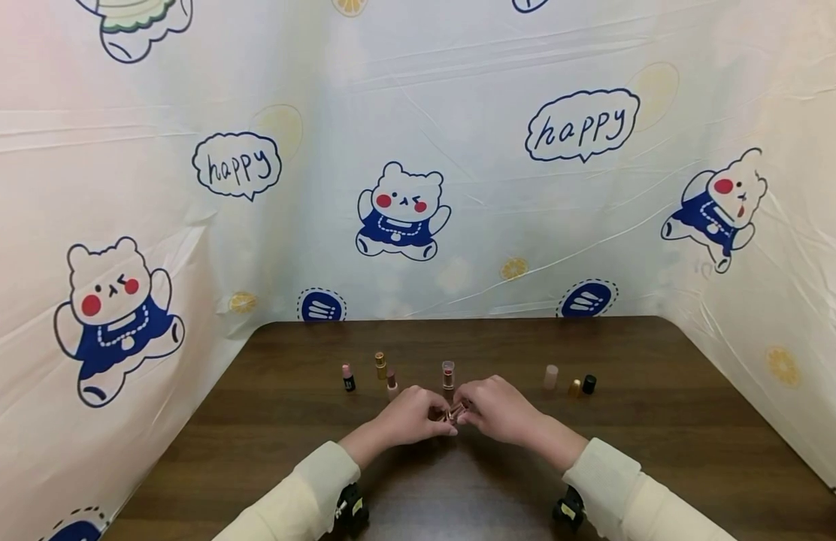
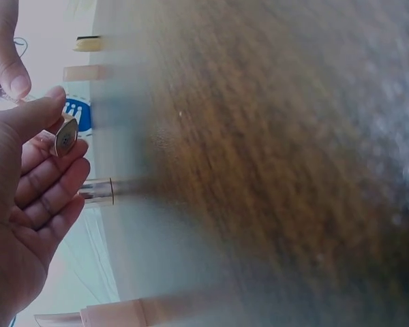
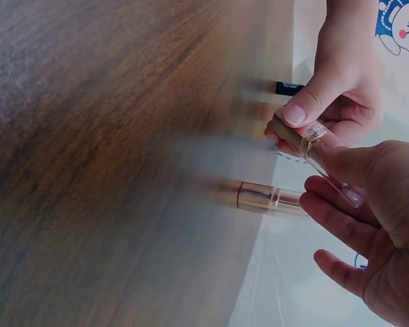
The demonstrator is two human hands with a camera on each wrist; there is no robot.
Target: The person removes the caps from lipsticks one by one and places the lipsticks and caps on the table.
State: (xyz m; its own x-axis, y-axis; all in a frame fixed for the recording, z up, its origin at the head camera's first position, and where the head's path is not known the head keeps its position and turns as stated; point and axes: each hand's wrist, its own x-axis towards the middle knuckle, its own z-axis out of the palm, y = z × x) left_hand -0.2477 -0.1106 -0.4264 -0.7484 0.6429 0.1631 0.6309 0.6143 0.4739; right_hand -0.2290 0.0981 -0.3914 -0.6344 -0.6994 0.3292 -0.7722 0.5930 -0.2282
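Close together over the table, my left hand (image 1: 413, 415) and right hand (image 1: 495, 408) hold the two ends of one lipstick (image 1: 453, 413). The thumb and fingers of the left hand pinch its gold base (image 3: 286, 129), seen in the right wrist view. My right hand pinches the clear cap (image 3: 355, 196), which meets the base at a slant. The base's flat end (image 2: 66, 138) faces the camera in the left wrist view. Just beyond the hands stands another lipstick (image 1: 448, 373) with a clear top and a gold base.
On the left of the brown table (image 1: 296, 451) stand a pink-and-black lipstick (image 1: 349, 377), a gold tube (image 1: 380, 365) and an uncapped lipstick (image 1: 392, 382). To the right are a pale pink cap (image 1: 550, 376), a small gold piece (image 1: 575, 388) and a black one (image 1: 589, 384). A printed curtain (image 1: 472, 248) hangs behind.
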